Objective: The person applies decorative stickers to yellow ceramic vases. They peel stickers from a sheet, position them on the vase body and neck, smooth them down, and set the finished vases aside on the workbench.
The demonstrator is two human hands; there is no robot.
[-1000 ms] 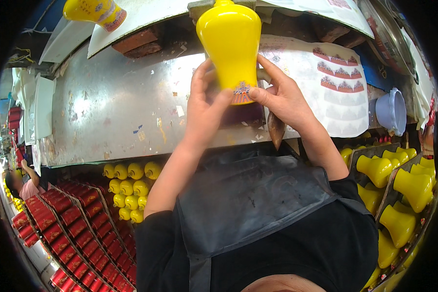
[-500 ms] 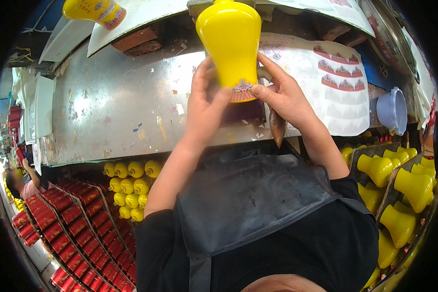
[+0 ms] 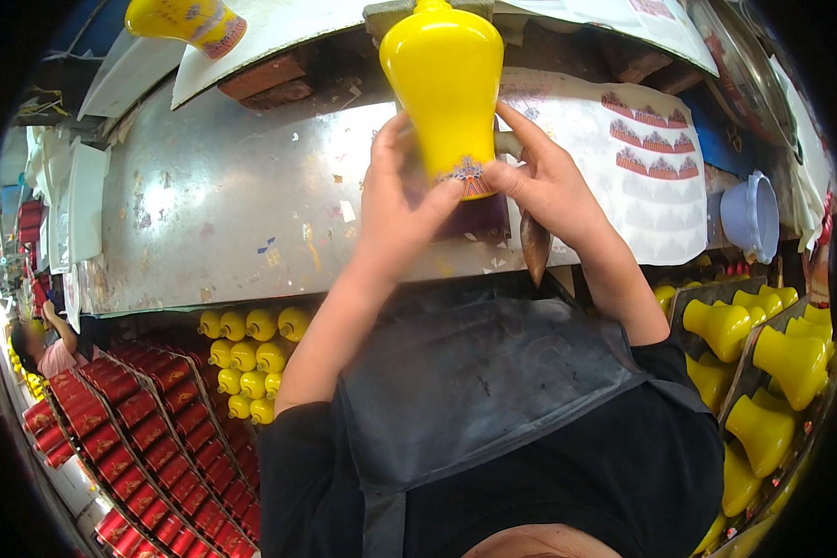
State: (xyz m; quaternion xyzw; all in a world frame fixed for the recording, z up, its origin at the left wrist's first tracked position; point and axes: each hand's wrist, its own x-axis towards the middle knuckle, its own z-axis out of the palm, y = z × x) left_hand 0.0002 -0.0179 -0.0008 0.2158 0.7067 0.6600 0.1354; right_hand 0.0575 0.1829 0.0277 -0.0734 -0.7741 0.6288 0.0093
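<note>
A glossy yellow vase [image 3: 445,79] stretches away from me over the metal table, its narrow patterned end toward me. My left hand [image 3: 402,191] curls along its left side, the thumb pressed on the patterned band [image 3: 470,175] and slightly blurred. Around the right side goes my right hand [image 3: 544,181], fingers along the wall and thumb at the band's right edge. Just below the right hand, a brown pointed piece [image 3: 535,249] hangs over the table edge; its upper part is hidden. To the right lies a sheet of red and blue patterned decals [image 3: 656,139].
The metal table [image 3: 205,205] is dotted with paper scraps. A decorated yellow vase [image 3: 188,20] lies on a white board at the back left. At right sits a lilac bucket [image 3: 750,216]. Racks of yellow vases [image 3: 761,430] and red cylinders [image 3: 149,409] flank me; another person [image 3: 54,344] is far left.
My left thumb has slid right across the patterned band at the vase's narrow end. The whole view has shifted slightly; my right hand keeps its hold.
</note>
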